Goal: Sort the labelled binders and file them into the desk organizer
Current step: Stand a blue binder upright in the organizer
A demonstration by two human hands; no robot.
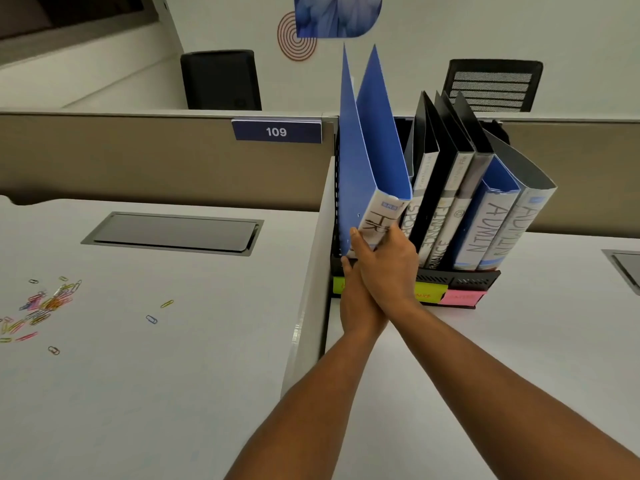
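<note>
While both forearms reach forward and cross near the wrists, the right hand (388,268) lies on top and closes around the lower spine of the blue HR binder (374,174), with the thumb on the left cover and the fingers on the label. This binder stands in the leftmost slot of the black desk organizer (464,282), tilted a little, and its two covers spread open toward the top. The left hand (349,289) is under the right one, at the front left corner of the organizer; only its fingertips and part of its back show, so I cannot tell if it grips something or is open.

To the right of the HR binder stand the other binders: one marked SPORT (414,209), two marked FINANCE (440,220), then a blue ADMIN binder (485,223) and a grey ADMIN binder (519,223). They all lean to the right. On the front edge of the organizer there are sticky notes (459,298), yellow-green and pink.

The organizer sits on the right bench (519,341), beside a low partition. On the left bench (173,341) many coloured paper clips (48,303) lie scattered, well apart from the organizer. A sign with 109 (276,132) hangs on the back partition.
</note>
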